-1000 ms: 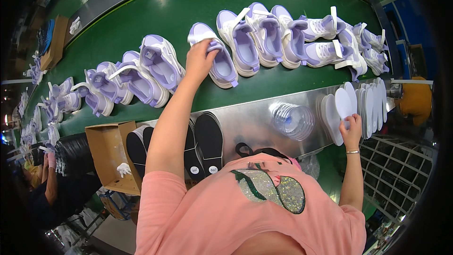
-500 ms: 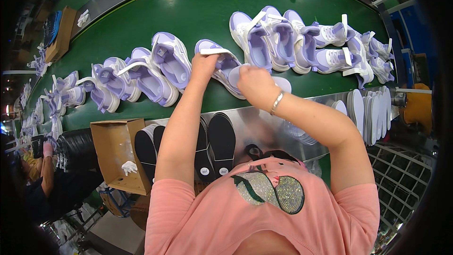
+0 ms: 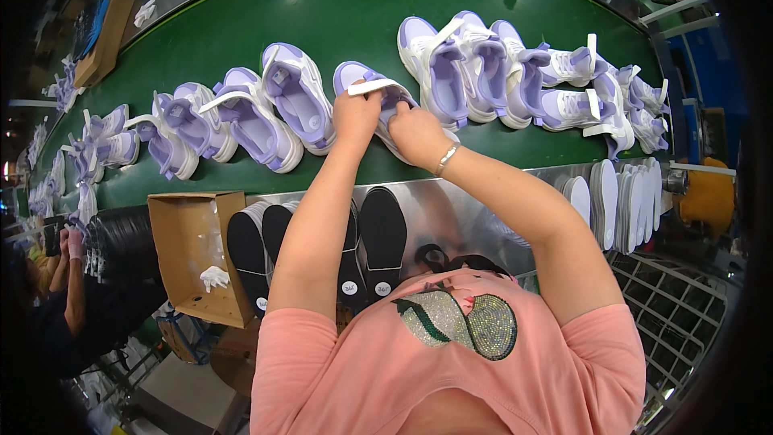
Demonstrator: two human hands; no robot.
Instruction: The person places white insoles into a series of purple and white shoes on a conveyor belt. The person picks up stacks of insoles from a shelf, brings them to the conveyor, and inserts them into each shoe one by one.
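Observation:
A white and lavender sneaker [image 3: 348, 76] lies toe-away on the green belt in front of me. My left hand [image 3: 357, 118] is closed on it, gripping by the raised white tongue and the near side of the opening. My right hand [image 3: 419, 135] reaches into the shoe's opening with its fingers bent. The pale insole it carried is now inside the shoe, largely covered by my hand. Just left stands another lavender sneaker [image 3: 299, 97], its opening facing up. To the right, close by, is a further sneaker [image 3: 439, 72] of the same kind.
More such sneakers line the green belt [image 3: 338, 16] on both sides. Along the metal ledge [image 3: 439, 209] nearer me are bundled black insoles [image 3: 383, 229], an open cardboard box [image 3: 181, 254] and stacks of white insoles [image 3: 605, 201]. A co-worker's arms [image 3: 74, 282] show at far left.
My right hand has moved left and put the pale insole into the sneaker; before, the insole stuck out from the hand. My left hand keeps its hold on the shoe.

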